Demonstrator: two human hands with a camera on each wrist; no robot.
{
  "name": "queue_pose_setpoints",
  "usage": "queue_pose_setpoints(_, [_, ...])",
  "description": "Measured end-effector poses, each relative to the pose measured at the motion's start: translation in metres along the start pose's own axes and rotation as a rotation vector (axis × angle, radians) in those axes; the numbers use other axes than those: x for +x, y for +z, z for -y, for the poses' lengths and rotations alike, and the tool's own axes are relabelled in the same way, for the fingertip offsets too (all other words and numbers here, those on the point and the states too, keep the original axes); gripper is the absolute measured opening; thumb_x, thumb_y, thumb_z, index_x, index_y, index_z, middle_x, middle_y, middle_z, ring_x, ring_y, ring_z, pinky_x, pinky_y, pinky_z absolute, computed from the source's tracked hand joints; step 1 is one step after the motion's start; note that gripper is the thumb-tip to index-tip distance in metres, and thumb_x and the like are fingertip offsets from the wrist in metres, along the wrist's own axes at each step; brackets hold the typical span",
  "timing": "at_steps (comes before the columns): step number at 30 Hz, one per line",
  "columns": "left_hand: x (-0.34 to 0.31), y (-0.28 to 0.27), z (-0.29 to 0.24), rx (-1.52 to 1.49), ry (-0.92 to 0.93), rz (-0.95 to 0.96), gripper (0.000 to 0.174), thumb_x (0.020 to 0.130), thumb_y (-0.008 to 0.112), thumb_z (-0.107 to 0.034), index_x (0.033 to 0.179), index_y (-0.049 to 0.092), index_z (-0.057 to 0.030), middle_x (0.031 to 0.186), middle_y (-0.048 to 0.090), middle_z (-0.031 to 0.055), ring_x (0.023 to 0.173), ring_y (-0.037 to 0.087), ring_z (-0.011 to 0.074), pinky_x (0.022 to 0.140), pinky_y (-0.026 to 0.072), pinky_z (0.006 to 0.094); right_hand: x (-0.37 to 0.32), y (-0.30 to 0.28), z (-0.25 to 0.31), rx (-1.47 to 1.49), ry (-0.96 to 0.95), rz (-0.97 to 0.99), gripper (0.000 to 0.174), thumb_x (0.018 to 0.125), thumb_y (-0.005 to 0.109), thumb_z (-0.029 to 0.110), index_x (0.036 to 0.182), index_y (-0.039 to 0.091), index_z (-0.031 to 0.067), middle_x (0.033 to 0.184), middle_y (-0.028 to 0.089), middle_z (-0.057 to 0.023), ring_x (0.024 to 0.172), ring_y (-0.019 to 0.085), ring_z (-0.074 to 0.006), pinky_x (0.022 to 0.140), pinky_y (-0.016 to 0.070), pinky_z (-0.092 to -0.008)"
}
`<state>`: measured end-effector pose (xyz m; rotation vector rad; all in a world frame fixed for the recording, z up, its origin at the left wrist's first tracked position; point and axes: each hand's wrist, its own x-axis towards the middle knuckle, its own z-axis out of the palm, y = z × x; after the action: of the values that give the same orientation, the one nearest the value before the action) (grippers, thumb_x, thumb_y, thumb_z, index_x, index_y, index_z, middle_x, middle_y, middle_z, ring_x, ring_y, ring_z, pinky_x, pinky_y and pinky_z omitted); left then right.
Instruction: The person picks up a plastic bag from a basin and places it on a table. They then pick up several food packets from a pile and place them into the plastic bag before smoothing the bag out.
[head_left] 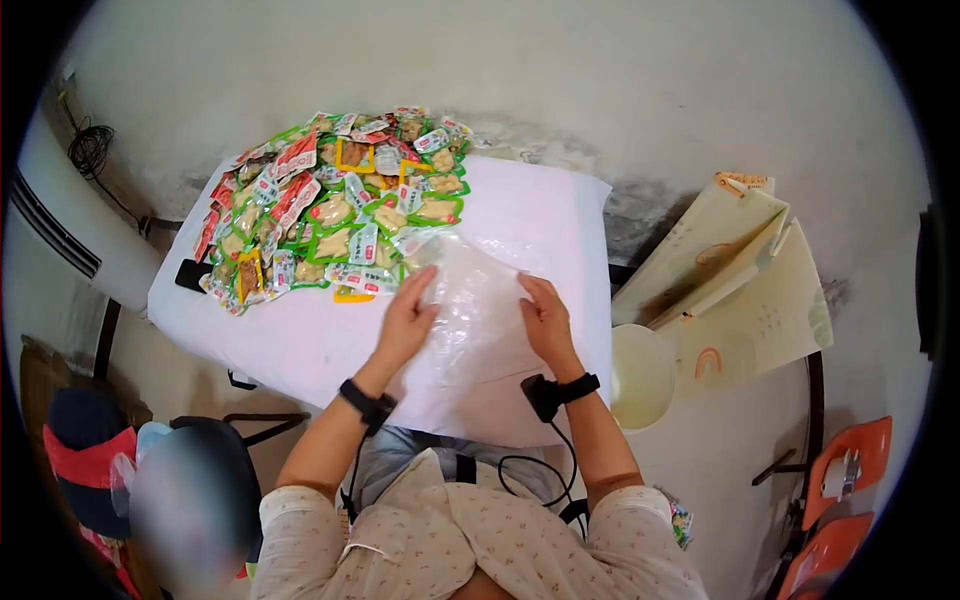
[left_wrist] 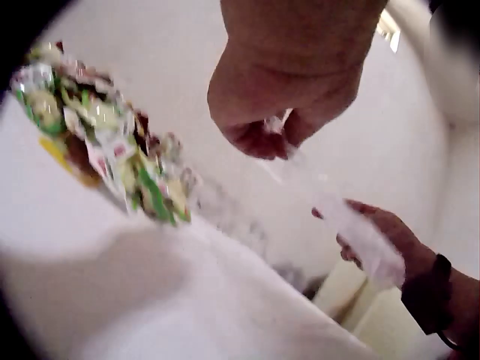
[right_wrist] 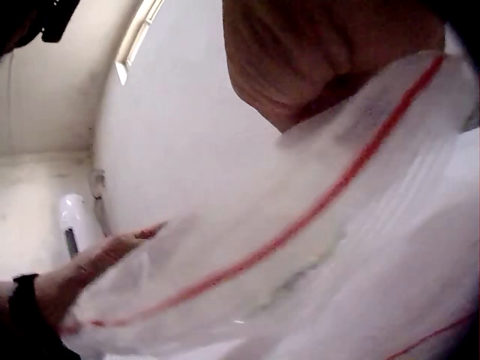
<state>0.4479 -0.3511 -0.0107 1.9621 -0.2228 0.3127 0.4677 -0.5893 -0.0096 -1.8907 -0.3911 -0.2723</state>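
On the left of the white-cloth-covered table [head_left: 300,345] lies a heap of green, red and yellow snack packets [head_left: 330,205]. Just beside it, the left hand [head_left: 405,322] pinches one edge of a clear, thin plastic bag with a red strip [head_left: 470,310] between thumb and fingertips [left_wrist: 262,139]. The bag is stretched between the hands above the near table edge. The right hand [head_left: 545,320], fingers close together, curls round the opposite edge. The film looks featherlight, limp and slippery, so it is best gripped along the stiffer red strip. Further right stand a white round bucket [head_left: 640,375] and cream paper bags [head_left: 735,275], against a grey, stained wall [head_left: 600,80].
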Motion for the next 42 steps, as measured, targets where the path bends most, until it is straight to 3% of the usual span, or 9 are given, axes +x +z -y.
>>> queue_pose_setpoints(6, [0.04,0.086,0.029,0.075,0.008,0.063,0.052,0.076,0.061,0.0,0.126,0.049,-0.0068,0.131,0.047,0.0116,0.071,0.053,0.0192,0.066,0.0456,0.0276,-0.013,-0.03,-0.071,-0.468,0.087,-0.018,0.038,0.084,0.054,0.007,0.122,0.052,0.0023,0.123,0.051,-0.0184,0.11,0.053,-0.0312,0.089,0.045,-0.0343])
queue_pose_setpoints(14, [0.053,0.094,0.049,0.187,-0.048,0.093,0.045,0.078,0.056,-0.003,0.123,0.05,-0.0045,0.13,0.045,0.0185,0.118,0.046,0.0346,0.096,0.0412,0.0364,-0.01,-0.024,-0.08,-0.634,0.101,0.102,0.045,0.085,0.053,0.017,0.125,0.046,-0.0032,0.128,0.046,-0.0249,0.111,0.052,-0.0347,0.087,0.0472,-0.0377])
queue_pose_setpoints(20, [0.049,0.092,0.041,0.317,-0.033,0.13,0.046,0.077,0.058,-0.004,0.123,0.05,-0.0045,0.134,0.04,0.02,0.118,0.045,0.0372,0.093,0.0434,0.0368,-0.01,-0.02,-0.07,-0.751,0.181,0.182,0.047,0.086,0.051,0.023,0.125,0.044,-0.0015,0.131,0.039,-0.0291,0.085,0.061,-0.0396,0.073,0.0518,-0.0425])
queue_pose_setpoints(23, [0.047,0.091,0.012,0.626,-0.015,0.149,0.048,0.08,0.061,-0.014,0.125,0.049,-0.0051,0.139,0.033,0.0217,0.124,0.037,0.0404,0.095,0.04,0.0424,-0.01,-0.015,-0.075,-0.825,0.15,0.174,0.048,0.087,0.05,0.028,0.126,0.044,0.0,0.134,0.036,-0.0301,0.075,0.062,-0.0399,0.068,0.0523,-0.0443])
queue_pose_setpoints(25, [0.028,0.097,0.007,0.832,0.303,0.336,0.058,0.082,0.06,-0.033,0.131,0.043,-0.0067,0.142,0.027,0.0225,0.13,0.025,0.042,0.101,0.031,0.049,-0.008,-0.015,-0.072,-0.855,0.201,0.21,0.049,0.088,0.05,0.031,0.126,0.044,0.0011,0.135,0.034,-0.03,0.077,0.062,-0.0399,0.069,0.0521,-0.0446])
queue_pose_setpoints(32, [0.01,0.101,0.03,0.749,0.225,0.532,0.071,0.083,0.054,-0.047,0.138,0.033,-0.0085,0.145,0.022,0.0214,0.135,0.016,0.0408,0.106,0.0201,0.0505,0.039,-0.043,-0.067,-1.039,0.295,0.376,0.055,0.087,0.052,0.034,0.13,0.042,0.0021,0.14,0.028,-0.0273,0.094,0.061,-0.0353,0.079,0.0501,-0.044])
queue_pose_setpoints(34, [0.01,0.101,0.03,0.743,0.229,0.514,0.07,0.083,0.054,-0.047,0.138,0.033,-0.0083,0.145,0.023,0.0216,0.134,0.017,0.041,0.106,0.0202,0.0503,0.069,-0.037,-0.047,-1.034,-0.337,0.505,0.055,0.086,0.052,0.035,0.132,0.042,0.0078,0.143,0.028,-0.0211,0.123,0.042,-0.0334,0.096,0.0377,-0.0512])
queue_pose_setpoints(36, [0.01,0.101,0.029,0.738,0.235,0.494,0.07,0.083,0.054,-0.047,0.138,0.034,-0.008,0.145,0.023,0.0218,0.134,0.017,0.0411,0.106,0.0202,0.0501,0.09,-0.011,-0.063,-0.802,-0.482,0.738,0.053,0.087,0.051,0.034,0.135,0.04,0.0138,0.146,0.026,-0.0137,0.137,0.018,-0.0282,0.105,0.0223,-0.0552])
queue_pose_setpoints(42, [0.009,0.1,0.034,0.685,0.234,0.496,0.07,0.083,0.054,-0.048,0.136,0.035,-0.0078,0.144,0.024,0.023,0.134,0.017,0.0418,0.105,0.0204,0.0529,0.133,0.023,-0.107,-0.945,-0.512,0.92,0.053,0.091,0.043,0.04,0.139,0.034,0.019,0.149,0.02,-0.0093,0.138,0.017,-0.0253,0.105,0.0198,-0.0584])
